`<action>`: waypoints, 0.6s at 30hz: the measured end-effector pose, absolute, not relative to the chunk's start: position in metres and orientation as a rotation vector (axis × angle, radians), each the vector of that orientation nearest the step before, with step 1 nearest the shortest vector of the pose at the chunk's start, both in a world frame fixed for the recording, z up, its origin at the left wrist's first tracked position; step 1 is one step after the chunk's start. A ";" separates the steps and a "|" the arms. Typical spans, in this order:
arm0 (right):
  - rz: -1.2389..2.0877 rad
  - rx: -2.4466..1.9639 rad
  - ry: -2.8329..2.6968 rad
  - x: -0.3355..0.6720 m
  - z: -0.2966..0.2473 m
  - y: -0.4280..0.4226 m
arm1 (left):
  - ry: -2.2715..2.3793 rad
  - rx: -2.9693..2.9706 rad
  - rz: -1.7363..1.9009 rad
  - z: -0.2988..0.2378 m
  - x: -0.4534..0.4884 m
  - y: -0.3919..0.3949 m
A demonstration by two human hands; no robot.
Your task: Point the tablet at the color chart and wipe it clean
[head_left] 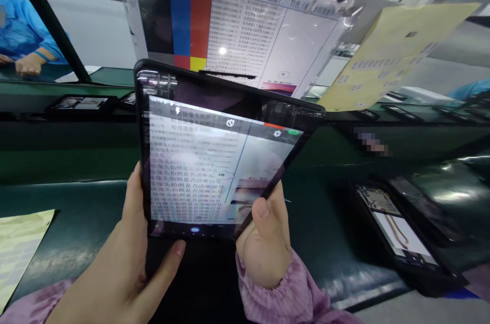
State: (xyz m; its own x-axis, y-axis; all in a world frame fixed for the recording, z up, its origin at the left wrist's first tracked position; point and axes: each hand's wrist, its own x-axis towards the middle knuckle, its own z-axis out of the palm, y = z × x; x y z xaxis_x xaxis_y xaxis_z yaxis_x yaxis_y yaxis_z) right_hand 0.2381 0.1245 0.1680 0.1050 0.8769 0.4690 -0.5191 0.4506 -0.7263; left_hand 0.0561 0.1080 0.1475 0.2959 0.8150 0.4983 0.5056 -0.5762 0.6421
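Note:
A black tablet (229, 150) is held up in front of me, tilted, with its lit screen facing me. The screen shows a camera view of printed lines of text. My left hand (130, 247) grips the tablet's lower left edge, the thumb lying near the bottom rim. At the lower right edge, my right hand (266, 237) clasps it with the thumb on the front; its other fingers are partly hidden behind. Right behind the tablet hangs a plastic-covered test chart (245, 23) with colour blocks and rows of text.
An opened device (401, 232) with bare inner parts lies on the dark green bench at right. A yellow sheet (398, 58) hangs at upper right; another yellow paper (23, 247) lies at left. More devices (82, 103) sit on the line behind. A person in blue (34, 28) is across at left.

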 end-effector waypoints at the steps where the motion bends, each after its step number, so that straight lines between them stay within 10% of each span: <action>1: 1.070 -0.432 -1.020 0.238 0.168 0.124 | 1.185 2.216 1.178 0.148 0.056 0.108; 18: 1.034 -0.531 -1.021 0.239 0.169 0.126 | 1.182 2.213 1.178 0.144 0.052 0.106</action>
State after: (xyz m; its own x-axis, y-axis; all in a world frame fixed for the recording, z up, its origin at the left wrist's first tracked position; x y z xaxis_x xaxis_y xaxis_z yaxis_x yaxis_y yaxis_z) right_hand 0.2390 0.1262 0.1687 0.1390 0.8893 0.4357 -0.4471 0.4490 -0.7737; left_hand 0.0523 0.1060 0.1441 0.2994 0.8116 0.5017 0.5043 -0.5810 0.6389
